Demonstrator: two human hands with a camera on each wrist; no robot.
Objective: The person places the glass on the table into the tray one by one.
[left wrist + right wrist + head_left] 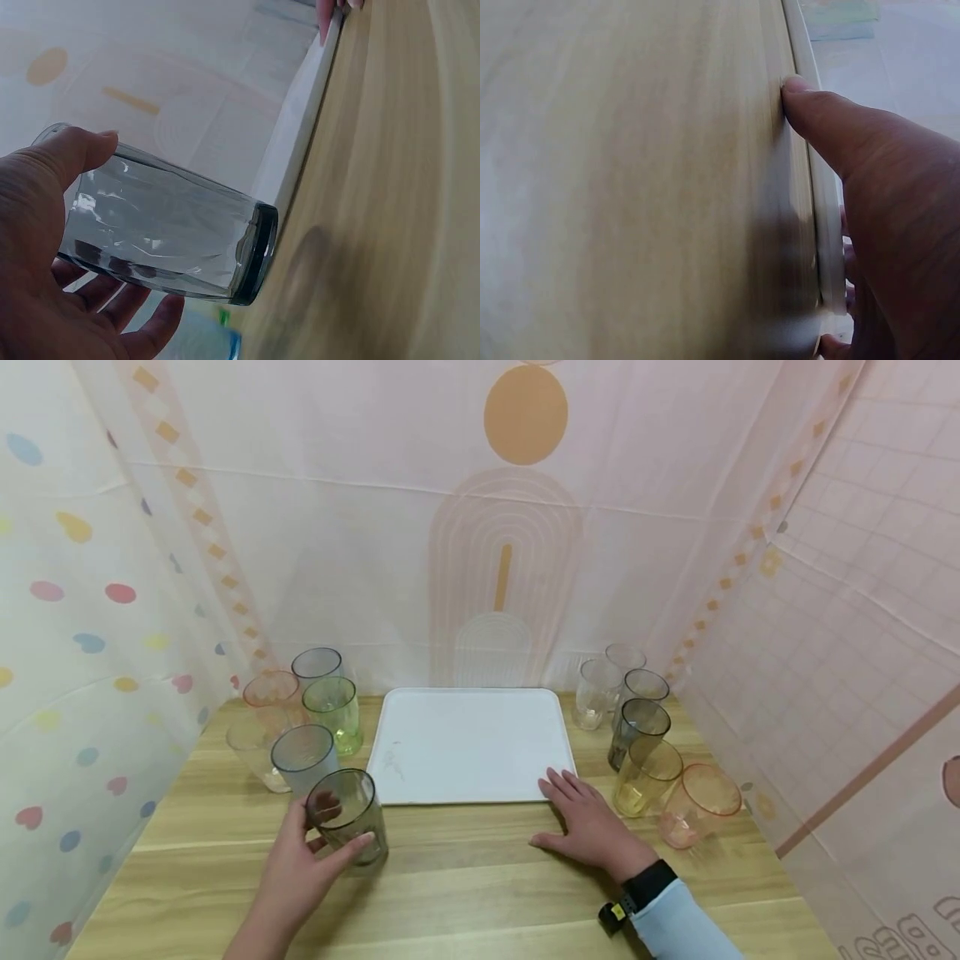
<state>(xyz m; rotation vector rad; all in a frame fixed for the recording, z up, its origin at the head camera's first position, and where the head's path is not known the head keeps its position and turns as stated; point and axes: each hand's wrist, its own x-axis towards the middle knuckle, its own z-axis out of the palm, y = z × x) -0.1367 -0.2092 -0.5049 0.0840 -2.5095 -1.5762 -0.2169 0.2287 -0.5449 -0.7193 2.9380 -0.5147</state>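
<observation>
Left hand (pixel 296 872) gripping grey glass (pixel 348 817), right hand (pixel 592 827) flat on tray (pixel 465 743)

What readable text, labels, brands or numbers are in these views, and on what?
None can be read.
White tray: no print, only a faint smudge.
Smoky glass held in the left hand: no marking.
Black wristband by the right hand: small yellow tag, too small to read.
Backdrop cloth, lower right corner: outlined shapes, cut off, unreadable.
</observation>
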